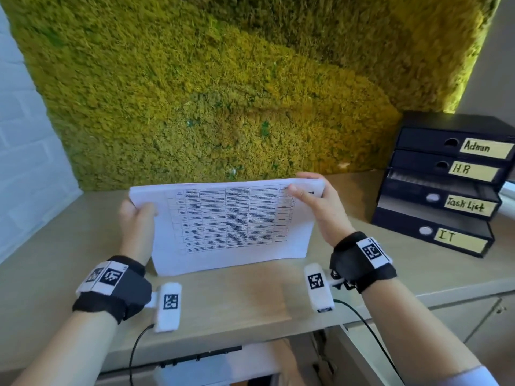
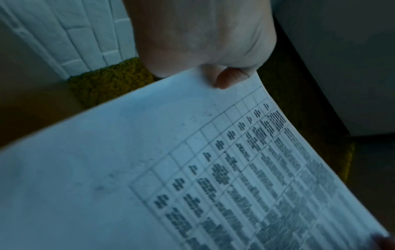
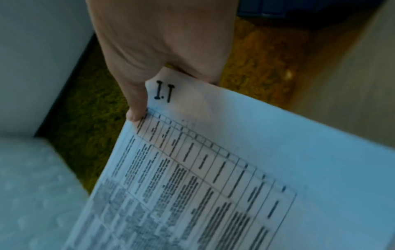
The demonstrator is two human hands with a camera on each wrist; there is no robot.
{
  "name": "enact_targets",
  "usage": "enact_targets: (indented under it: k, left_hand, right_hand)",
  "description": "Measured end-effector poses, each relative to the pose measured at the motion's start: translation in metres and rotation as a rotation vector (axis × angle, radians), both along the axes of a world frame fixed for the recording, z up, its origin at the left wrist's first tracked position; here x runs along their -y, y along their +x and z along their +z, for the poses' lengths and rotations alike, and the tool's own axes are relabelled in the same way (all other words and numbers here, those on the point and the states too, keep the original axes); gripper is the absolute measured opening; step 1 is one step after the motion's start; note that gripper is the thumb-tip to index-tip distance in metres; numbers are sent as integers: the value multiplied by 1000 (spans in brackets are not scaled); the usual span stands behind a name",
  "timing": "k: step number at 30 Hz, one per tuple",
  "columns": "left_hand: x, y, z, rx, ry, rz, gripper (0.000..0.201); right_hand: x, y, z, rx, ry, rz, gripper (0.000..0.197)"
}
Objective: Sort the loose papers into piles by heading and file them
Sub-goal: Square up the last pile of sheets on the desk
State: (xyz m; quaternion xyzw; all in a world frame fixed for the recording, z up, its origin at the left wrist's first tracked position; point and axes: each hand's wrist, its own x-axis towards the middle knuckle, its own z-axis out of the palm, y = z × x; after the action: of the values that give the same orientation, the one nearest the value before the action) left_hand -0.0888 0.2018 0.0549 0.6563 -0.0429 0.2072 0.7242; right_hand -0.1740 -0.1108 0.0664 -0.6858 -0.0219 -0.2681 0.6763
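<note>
Head cam: we had the paper (image 1: 231, 224) up between both hands, its bottom edge down on the desk (image 1: 250, 296), tilted back toward the moss wall (image 1: 223, 93). Our left hand (image 1: 136, 218) was curled round the left edge near the top corner, and our right hand (image 1: 320, 204) pinched the top right corner, thumb on the printed side. The trays (image 1: 443, 185), labelled Admin, HR, Task List and IT, sat stacked well off to the right.

Left wrist cam: thumb (image 2: 226, 79) pressed on the sheet's corner, the printed table running away below it.

Right wrist cam: thumb (image 3: 136, 104) lay along the sheet's edge, fingers behind it, right beside a handwritten "I.T" mark (image 3: 164, 92).
</note>
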Motion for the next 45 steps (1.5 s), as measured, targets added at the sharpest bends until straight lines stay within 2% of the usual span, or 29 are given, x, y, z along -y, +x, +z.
enact_targets:
  k: [1, 3, 5, 6, 9, 11, 13, 15, 16, 17, 18, 19, 21, 22, 23, 25, 26, 28, 30, 33, 35, 36, 39, 42, 43, 45]
  left_hand:
    - [-3, 2, -1, -6, 30, -19, 10]
    - [-6, 0, -6, -14, 77, -71, 15]
    - [-8, -4, -12, -29, 76, -107, 22]
    - [-9, -5, -15, -37, 59, -121, 21]
    - [-9, -4, -16, -71, 53, -166, 3]
    - [-9, -2, -19, -96, 61, -141, 6]
    - [-10, 1, -19, -109, 44, -141, 3]
    - [-13, 5, -21, -132, 47, -135, 19]
    - [-14, 4, -20, -143, 43, -137, 18]
    - [-13, 4, -20, -144, 48, -131, 7]
    - [-12, 2, -19, -142, 51, -128, 9]
    - [-11, 2, -19, -136, 61, -111, 21]
    - [-6, 2, -17, -121, 50, -86, 27]
    - [-3, 1, -15, -114, 27, -78, 26]
    - [-1, 2, -13, -122, 0, -76, 24]
    - [4, 2, -2, -105, -53, -80, 15]
    - [6, -2, 8, -57, -66, -101, 14]
    - [6, -3, 26, 79, -62, -176, 34]
    - [1, 2, 33, 121, -34, -215, 41]
    - [-3, 11, 15, -42, 77, -197, 25]
    - [-1, 14, -4, -147, 150, -216, 29]
    - [0, 15, -10, -165, 164, -244, 28]
    - [4, 18, -10, -219, 189, -276, 45]
    - [6, 19, -1, -178, 229, -173, 40]
    - [7, 18, 2, -167, 200, -135, 40]
    - [10, 14, 7, -136, 87, -79, 23]
  right_hand:
    - [-2, -1, 4, 64, -84, -93, 62]
    - [2, -1, 6, 205, -405, -216, 70]
    - [5, -2, 6, 259, -772, -276, 57]
    - [8, -2, 7, 257, -877, -298, 52]
    - [12, 1, 11, 187, -1047, -252, 57]
    - [12, 2, 15, 80, -1154, -200, 62]
    - [15, 5, 15, 70, -1193, -274, 68]
    - [17, 5, 18, 88, -1226, -277, 70]
    - [19, 6, 21, 88, -1208, -259, 69]
    - [22, 6, 23, 87, -1119, -242, 64]
    - [23, 5, 25, 83, -964, -229, 58]
    - [24, 4, 24, 43, -786, -191, 57]
    - [22, 2, 19, -131, -465, 28, 63]
    - [19, 1, 13, -196, -336, 168, 56]
    - [17, 2, 7, -202, -242, 258, 47]
    - [10, 1, 9, -130, -125, 246, 38]
    - [8, 0, 15, -88, -90, 201, 37]
    - [12, 1, 28, -24, -22, 153, 37]
    - [20, 1, 34, -25, 34, 172, 43]
    - [27, 4, 22, -153, -49, 188, 49]
    - [28, 8, 3, -225, -100, 212, 44]
    - [27, 10, -4, -236, -85, 215, 42]
    - [22, 10, -12, -213, 6, 177, 37]
    - [25, 11, -12, -173, 80, 74, 33]
    - [29, 13, -14, -175, 85, -4, 39]
    - [37, 17, -21, -291, 97, -191, 71]
